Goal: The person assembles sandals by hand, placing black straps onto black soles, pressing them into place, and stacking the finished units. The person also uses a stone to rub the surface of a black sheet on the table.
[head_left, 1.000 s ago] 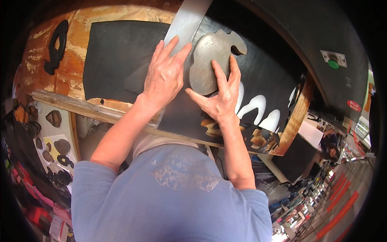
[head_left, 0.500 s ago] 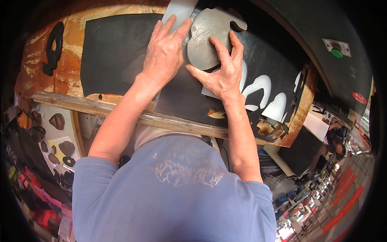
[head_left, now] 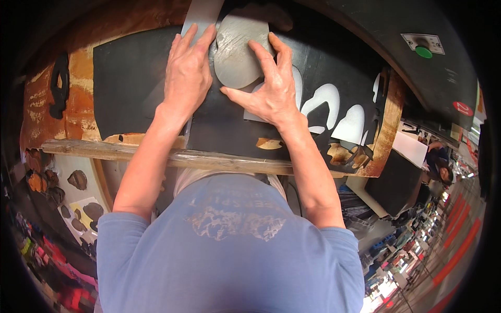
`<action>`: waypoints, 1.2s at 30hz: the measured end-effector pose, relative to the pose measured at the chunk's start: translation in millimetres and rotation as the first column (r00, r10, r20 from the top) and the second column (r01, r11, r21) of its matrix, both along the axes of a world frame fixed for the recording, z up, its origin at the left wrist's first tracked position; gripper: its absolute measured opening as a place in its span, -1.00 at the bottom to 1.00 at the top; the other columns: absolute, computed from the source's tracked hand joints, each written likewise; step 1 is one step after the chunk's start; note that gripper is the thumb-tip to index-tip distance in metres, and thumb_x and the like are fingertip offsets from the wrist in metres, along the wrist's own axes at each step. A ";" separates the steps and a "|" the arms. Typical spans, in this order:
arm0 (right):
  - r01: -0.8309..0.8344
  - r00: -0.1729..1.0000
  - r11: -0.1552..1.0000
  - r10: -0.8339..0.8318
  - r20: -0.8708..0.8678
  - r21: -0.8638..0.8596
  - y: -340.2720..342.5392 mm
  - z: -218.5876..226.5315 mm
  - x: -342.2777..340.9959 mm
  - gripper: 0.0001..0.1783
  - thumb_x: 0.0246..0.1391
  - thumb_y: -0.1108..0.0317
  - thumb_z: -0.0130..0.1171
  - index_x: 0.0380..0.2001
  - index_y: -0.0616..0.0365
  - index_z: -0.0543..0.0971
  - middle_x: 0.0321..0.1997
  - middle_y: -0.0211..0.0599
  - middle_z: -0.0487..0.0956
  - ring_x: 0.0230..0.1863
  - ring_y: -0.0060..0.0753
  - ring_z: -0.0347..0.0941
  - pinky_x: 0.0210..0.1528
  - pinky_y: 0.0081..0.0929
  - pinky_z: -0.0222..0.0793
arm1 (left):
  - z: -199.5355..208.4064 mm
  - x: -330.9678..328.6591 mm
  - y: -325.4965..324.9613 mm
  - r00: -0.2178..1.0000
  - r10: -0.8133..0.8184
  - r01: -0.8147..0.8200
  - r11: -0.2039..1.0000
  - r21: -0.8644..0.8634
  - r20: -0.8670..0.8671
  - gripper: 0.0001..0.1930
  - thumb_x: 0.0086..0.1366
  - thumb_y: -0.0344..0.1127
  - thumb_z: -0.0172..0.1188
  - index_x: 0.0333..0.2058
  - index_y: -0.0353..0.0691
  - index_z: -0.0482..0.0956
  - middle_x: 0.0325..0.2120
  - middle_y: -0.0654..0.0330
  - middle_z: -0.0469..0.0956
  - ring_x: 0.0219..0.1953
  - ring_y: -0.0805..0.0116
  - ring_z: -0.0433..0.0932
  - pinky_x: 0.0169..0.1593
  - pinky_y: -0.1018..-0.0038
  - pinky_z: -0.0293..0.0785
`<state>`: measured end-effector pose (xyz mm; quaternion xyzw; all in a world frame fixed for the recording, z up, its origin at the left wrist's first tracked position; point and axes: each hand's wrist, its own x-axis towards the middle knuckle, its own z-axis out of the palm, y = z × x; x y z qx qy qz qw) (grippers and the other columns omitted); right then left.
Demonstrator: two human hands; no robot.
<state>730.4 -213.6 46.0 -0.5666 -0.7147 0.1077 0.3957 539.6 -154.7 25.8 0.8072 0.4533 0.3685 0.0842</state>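
Note:
My left hand (head_left: pixel 188 73) lies flat with outstretched fingers on a pale, straight-edged strip (head_left: pixel 204 11). Beside it is a grey metal cutting die (head_left: pixel 233 60) with a rounded outline and a scuffed top. My right hand (head_left: pixel 269 86) grips this die, the thumb by its near edge, one finger on its top face and another along its right side. Under the die is a black sheet (head_left: pixel 222 133). To the right, curved cut-outs (head_left: pixel 350 125) in the sheet show white. The far end of the die is dark and hard to make out.
A wooden rail (head_left: pixel 120 155) runs along the bench's near edge. The dark press body (head_left: pixel 443 78) with a green button (head_left: pixel 424 51) rises at the right. A black looped piece (head_left: pixel 59 86) lies far left. Someone else (head_left: pixel 441 167) is at the far right.
The view has tilted, shifting the bench in the picture. The far end of the die has gone from light into shadow. Both hands keep nearly the same places on the strip and die.

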 end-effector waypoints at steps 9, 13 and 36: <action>0.117 0.990 0.992 -0.120 -0.079 -0.043 -32.6 -1.2 21.0 -0.07 -0.19 0.23 0.64 0.27 0.25 0.47 0.27 -0.02 0.50 0.27 -0.06 0.47 0.32 -0.24 0.40 | 26.5 -52.3 -93.3 0.968 -0.045 0.092 0.978 -0.187 0.246 -0.71 0.28 -0.63 0.26 -0.02 -0.34 0.61 -0.32 0.00 0.66 -0.26 0.07 0.63 -0.18 0.27 0.56; 0.134 0.964 0.991 -0.132 -0.230 -0.011 -17.5 -6.6 20.5 -0.19 -0.13 0.25 0.59 0.19 0.30 0.50 0.12 0.02 0.56 0.17 0.05 0.50 0.24 -0.16 0.43 | 19.7 -64.1 -136.5 0.978 0.017 0.039 0.965 -0.260 0.207 -0.81 0.29 -0.61 0.28 -0.13 -0.33 0.61 -0.44 0.06 0.61 -0.43 0.10 0.59 -0.32 0.26 0.52; 0.585 0.801 0.811 -0.575 -0.165 0.012 -96.0 19.2 115.3 -0.78 0.22 0.36 0.35 -0.45 0.25 0.61 -0.58 -0.32 0.48 -0.59 -0.55 0.30 -0.48 -0.48 0.27 | 22.0 -33.4 -47.4 0.978 0.189 -0.182 0.980 -0.087 0.085 -0.80 0.38 -0.27 0.25 -0.42 -0.20 0.56 -0.56 0.02 0.60 -0.47 -0.08 0.63 -0.40 0.13 0.48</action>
